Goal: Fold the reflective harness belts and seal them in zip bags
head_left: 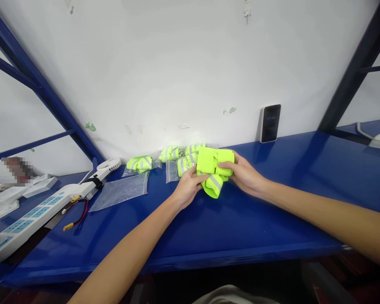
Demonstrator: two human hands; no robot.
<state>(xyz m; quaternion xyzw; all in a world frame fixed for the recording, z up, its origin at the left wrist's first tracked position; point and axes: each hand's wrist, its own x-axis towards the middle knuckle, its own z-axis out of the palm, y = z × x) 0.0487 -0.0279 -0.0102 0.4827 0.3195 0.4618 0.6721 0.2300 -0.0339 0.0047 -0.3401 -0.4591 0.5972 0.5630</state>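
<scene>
A folded neon-yellow reflective strap bundle (209,162) is held up over the blue table between both hands. My left hand (190,185) grips its lower left side, with the thumb on a loop that hangs down and shows a grey stripe. My right hand (240,171) pinches the right side, thumb in front and fingers behind. Behind the bundle, near the wall, lie several similar yellow bundles in clear bags, one of them (139,163) further left. A flat clear zip bag (122,192) lies on the table to the left.
On the left are a long white power strip (34,215), a small white fan (109,164) and a red and black cable with yellow connectors (82,215). A dark-screened device (270,123) leans on the wall at the right. The blue table's front edge (240,255) runs below the hands.
</scene>
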